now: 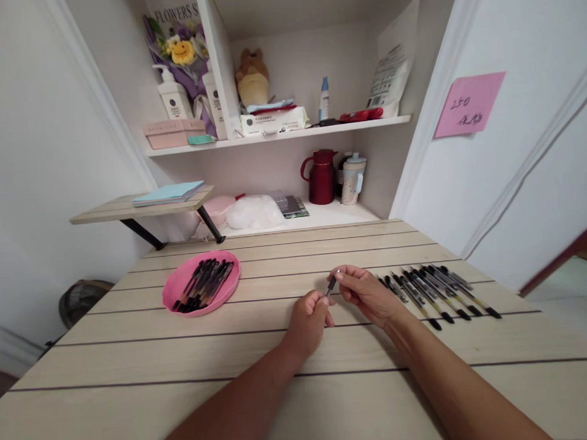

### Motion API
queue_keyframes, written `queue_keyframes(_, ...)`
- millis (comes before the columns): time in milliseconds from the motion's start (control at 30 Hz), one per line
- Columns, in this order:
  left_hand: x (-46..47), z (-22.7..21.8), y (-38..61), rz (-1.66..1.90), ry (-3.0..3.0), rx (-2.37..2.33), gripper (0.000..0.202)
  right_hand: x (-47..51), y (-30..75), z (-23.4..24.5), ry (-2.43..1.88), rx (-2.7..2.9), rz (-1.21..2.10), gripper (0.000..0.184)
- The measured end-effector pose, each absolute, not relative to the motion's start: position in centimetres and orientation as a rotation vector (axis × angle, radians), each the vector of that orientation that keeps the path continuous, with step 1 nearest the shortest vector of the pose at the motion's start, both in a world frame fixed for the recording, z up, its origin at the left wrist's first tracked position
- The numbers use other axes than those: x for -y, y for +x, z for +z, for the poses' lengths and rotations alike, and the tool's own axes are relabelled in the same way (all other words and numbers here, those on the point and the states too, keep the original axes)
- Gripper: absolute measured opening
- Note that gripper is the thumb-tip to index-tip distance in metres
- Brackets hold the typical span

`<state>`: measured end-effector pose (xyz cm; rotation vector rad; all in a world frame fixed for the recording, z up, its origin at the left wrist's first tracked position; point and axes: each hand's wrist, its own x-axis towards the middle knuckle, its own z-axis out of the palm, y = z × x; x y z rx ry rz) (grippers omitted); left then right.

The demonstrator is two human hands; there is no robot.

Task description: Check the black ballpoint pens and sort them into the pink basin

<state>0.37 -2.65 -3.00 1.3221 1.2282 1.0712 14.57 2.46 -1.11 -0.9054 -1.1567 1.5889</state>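
Observation:
Both hands meet above the middle of the table around one dark pen piece (330,287). My left hand (310,319) pinches its lower end between thumb and fingers. At its upper end, my right hand (361,291) closes thumb and forefinger on the tip. Whether this is a whole pen or a part of one, I cannot tell. Right of my right hand, several disassembled-looking pen parts (433,286) lie in rows, some with yellowish tubes and black caps. To the left, a pink round tray (173,285) holds a bundle of black pens (206,284).
A small raised shelf (100,212) with blue paper (170,192) stands at the back left. Behind the table, a white cabinet holds a red jug (322,177), a pale cup (353,179) and a plastic bag (255,212). A pink note (470,105) is on the right wall.

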Motion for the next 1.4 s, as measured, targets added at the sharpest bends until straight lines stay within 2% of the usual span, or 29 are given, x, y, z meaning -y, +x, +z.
queue_keyframes(100, 2.6, -3.0, 0.4, 1.070, 1.322, -1.226, 0.024, -2.5, 14.6, -1.1, -0.874, 1.161, 1.600, 0.031)
queue_keyframes(567, 2.6, -3.0, 0.3, 1.073, 1.372, -1.238, 0.024, -2.5, 14.7, -1.4, -0.879, 1.118, 1.578, 0.021)
queue_keyframes(733, 2.6, -3.0, 0.3, 1.065, 1.365, -1.242, 0.025, -2.7, 14.8, -1.2, -0.885, 1.154, 1.529, 0.027)
queue_keyframes(867, 2.6, -2.9, 0.2, 1.054, 1.364, -1.249, 0.026, -4.1, 16.9, -0.9, -1.107, 1.183, 1.161, 0.033)
queue_keyframes(1033, 2.6, -2.9, 0.3, 1.041, 1.370, -1.258, 0.026, -5.4, 20.6, -1.1, -1.796, 1.534, 0.280, 0.026)
queue_keyframes(1167, 2.6, -2.9, 0.3, 1.046, 1.366, -1.262, 0.027, -5.1, 20.7, -1.9, -2.131, 1.879, 0.048, 0.023)
queue_keyframes(1300, 2.6, -3.1, 0.3, 1.050, 1.373, -1.264, 0.026, -4.9, 19.5, -2.2, -2.105, 1.922, 0.049, 0.017)
queue_keyframes(1400, 2.5, -3.3, 0.3, 1.052, 1.387, -1.262, 0.025, -4.7, 18.5, -1.7, -1.716, 1.728, 0.442, 0.016)
